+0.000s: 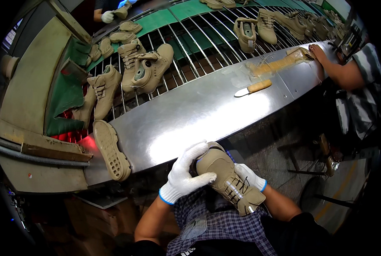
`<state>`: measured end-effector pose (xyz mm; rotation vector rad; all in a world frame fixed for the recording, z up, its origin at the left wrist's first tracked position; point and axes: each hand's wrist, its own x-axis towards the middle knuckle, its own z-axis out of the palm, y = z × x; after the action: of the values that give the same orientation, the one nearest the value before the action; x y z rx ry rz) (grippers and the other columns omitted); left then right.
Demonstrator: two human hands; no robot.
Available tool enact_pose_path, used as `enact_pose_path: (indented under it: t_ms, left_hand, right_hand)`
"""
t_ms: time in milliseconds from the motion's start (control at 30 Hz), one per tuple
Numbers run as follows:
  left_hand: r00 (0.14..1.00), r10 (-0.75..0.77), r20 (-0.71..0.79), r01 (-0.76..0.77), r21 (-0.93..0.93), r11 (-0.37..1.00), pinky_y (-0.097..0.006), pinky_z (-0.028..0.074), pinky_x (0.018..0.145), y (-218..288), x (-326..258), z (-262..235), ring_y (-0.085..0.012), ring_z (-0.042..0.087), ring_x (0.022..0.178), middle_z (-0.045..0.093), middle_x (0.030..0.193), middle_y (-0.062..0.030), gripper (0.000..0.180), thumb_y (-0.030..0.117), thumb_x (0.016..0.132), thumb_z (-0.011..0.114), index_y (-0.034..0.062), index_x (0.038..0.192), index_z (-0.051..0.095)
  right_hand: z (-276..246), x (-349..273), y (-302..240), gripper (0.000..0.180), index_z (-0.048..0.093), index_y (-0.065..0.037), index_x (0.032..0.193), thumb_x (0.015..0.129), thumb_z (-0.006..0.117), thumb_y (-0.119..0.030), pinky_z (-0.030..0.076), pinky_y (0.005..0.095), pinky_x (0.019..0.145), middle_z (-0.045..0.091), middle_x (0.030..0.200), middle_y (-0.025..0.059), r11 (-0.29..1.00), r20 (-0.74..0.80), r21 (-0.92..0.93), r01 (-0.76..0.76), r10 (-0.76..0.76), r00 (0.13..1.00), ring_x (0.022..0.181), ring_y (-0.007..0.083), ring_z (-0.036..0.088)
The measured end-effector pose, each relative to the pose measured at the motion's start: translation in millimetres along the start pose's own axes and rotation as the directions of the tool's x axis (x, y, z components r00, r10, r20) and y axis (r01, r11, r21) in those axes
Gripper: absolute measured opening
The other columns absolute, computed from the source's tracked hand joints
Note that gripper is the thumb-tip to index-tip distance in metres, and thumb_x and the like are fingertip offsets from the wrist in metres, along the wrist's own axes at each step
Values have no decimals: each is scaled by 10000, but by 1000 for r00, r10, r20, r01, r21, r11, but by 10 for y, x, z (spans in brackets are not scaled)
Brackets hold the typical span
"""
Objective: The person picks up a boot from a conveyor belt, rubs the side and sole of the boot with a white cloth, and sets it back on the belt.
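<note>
1. Tan shoe (226, 179) gripped between both gloved hands, just below the steel table (190, 111) edge.
2. Left hand (184, 173): fingers (194, 150) curled shut over the heel.
3. Right hand (250, 177): fingers (243, 170) closed under the laced side.
4. Beyond the fingers: loose sole (110, 150) far left, knife (253, 88) far right.

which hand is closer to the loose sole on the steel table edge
Left. The left hand grips the tan boot on the side facing the loose sole; the right hand holds the boot's far side, farther away.
</note>
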<state>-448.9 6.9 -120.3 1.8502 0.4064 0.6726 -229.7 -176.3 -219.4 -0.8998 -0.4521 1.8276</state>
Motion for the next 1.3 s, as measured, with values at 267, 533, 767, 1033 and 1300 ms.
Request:
enact_pose_path:
  t_ms: [267,533,767,1033,1300]
  left_hand:
    - [967,-31,-254,14,-67,998,-391,497,1111,187,-16,74,-268,636,1256,642,1382,-193,729,186,872,858,-71,1472,536]
    - [911,-149,-386,175,33,984,-351,530,1011,649,31,-542,-200,638,1103,649,1231,-147,549,267,937,796,-57,1316,566]
    - [775,-196,-601,203,-57,978,-356,533,968,478,-426,-345,-202,646,1036,667,1153,-149,571,400,967,754,-54,1266,579]
    - [798,-62,-600,130,69,989,-360,538,948,611,-228,-294,-222,657,1011,681,1099,-142,646,500,968,718,-76,1229,584]
    - [878,-405,-254,400,-74,914,-354,564,985,677,-222,-739,-234,724,1056,763,1146,-199,467,270,973,682,-109,1244,655]
  right_hand:
    - [345,141,-286,532,620,61,1317,1113,554,-426,540,332,990,698,1230,88,967,-46,-211,141,-154,987,1106,153,645]
    - [1266,-48,-970,659,569,17,1348,1080,459,-575,605,479,842,706,1105,339,367,108,-918,149,-129,986,941,452,743]
    - [1069,353,-682,541,676,-26,1290,774,817,-106,646,366,789,719,1207,153,-103,432,-827,552,-745,508,953,306,758]
    - [1365,928,-1355,362,663,-34,1312,1057,605,-284,612,413,759,745,1026,168,121,549,-725,678,-493,675,876,357,750]
    - [1085,146,-1181,567,541,24,1450,903,664,-62,639,401,754,681,1266,214,44,555,-748,662,-504,661,948,330,753]
